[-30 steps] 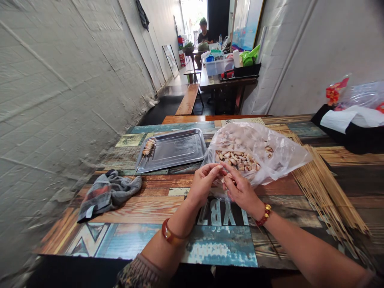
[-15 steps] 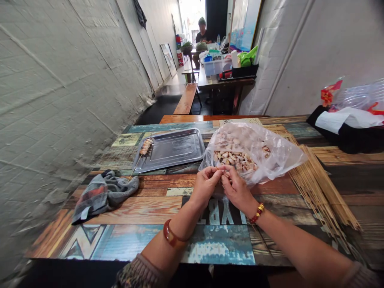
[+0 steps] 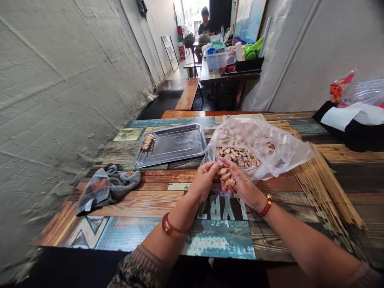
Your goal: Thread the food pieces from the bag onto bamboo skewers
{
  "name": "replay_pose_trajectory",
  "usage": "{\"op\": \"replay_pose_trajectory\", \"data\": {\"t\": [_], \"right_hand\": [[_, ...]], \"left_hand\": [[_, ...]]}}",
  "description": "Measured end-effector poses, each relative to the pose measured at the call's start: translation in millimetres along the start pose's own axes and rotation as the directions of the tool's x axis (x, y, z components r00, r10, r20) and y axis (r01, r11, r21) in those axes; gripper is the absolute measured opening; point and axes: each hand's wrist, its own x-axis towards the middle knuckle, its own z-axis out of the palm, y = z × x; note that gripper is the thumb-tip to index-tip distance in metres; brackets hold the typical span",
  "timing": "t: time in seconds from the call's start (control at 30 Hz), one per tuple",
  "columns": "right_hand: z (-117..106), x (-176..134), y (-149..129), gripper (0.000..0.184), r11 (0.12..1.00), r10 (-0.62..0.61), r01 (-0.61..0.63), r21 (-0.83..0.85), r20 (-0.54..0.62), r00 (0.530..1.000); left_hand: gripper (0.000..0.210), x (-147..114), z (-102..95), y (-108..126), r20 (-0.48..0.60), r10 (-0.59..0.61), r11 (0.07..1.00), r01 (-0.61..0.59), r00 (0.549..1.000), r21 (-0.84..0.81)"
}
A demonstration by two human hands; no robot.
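Observation:
My right hand holds a bamboo skewer threaded with several garlic cloves; the stick's lower end pokes out beneath the palm. At the top of that skewer, my left hand has thumb and forefinger pinched together on a clove, partly hidden by the fingers. Just beyond both hands lies a clear plastic bag, its mouth showing loose garlic cloves. On the left edge of a metal tray rests another loaded skewer, its stick reaching over the rim towards a grey cloth.
A pile of bare bamboo skewers spreads over the right side of the patterned table. Black and white cloths with plastic packaging lie at the far right. Beyond are a bench, a second table with a bin, and a seated person.
My right hand has turned and opened out, so the cloves on the skewer now show between my hands. My left hand stays pinched near the tip. The whole view has shifted slightly.

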Motion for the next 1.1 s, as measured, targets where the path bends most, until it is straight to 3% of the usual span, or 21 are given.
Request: {"op": "replay_pose_trajectory", "data": {"t": [0.3, 0.43, 0.5, 0.63, 0.73, 0.87, 0.97, 1.1], "right_hand": [[2.0, 0.2, 0.2, 0.05, 0.992, 0.044, -0.041, 0.121, -0.026, 0.999], [3.5, 1.0, 1.0, 0.049, 0.999, 0.044, -0.045, -0.009, -0.087, 0.995], [4.3, 1.0, 1.5, 0.048, 0.991, -0.021, 0.007, -0.135, -0.107, 0.994], [4.3, -1.4, 1.8, 0.041, 0.87, -0.247, 0.17, -0.463, -0.112, 0.962], [4.2, -4.7, 1.2, 0.04, 0.796, -0.336, 0.23, -0.56, -0.093, 0.937], [5.5, -6.7, 1.9, 0.045, 0.818, -0.28, 0.202, -0.538, -0.067, 0.958], [6.6, -5.4, 4.7, 0.049, 0.804, -0.247, 0.18, -0.567, -0.042, 0.968], [7.6, -3.9, 7.2, 0.051, 0.791, -0.233, 0.154, -0.593, -0.057, 0.971]], "left_hand": [[0.04, -0.1, -2.7, 1.5, -0.036, 0.018, 1.0, -0.017, 0.999, 0.023], [0.04, -0.1, -1.2, 1.1, -0.014, 0.011, 0.997, -0.01, 1.0, 0.074], [0.037, 0.2, 0.1, 0.5, -0.046, 0.021, 0.995, -0.017, 0.999, 0.102], [0.034, -0.2, 3.5, 0.3, -0.114, 0.081, 0.982, -0.06, 0.99, 0.179], [0.03, -1.3, 3.9, 1.2, -0.106, 0.096, 0.97, -0.069, 0.99, 0.233], [0.031, -1.7, -0.4, 4.2, -0.166, 0.1, 0.98, -0.068, 0.981, 0.187], [0.029, -0.3, -3.4, 5.5, -0.242, 0.15, 0.987, -0.131, 0.959, 0.094], [0.03, 1.1, -3.1, 2.6, -0.236, 0.132, 0.991, -0.133, 0.963, 0.012]]}}
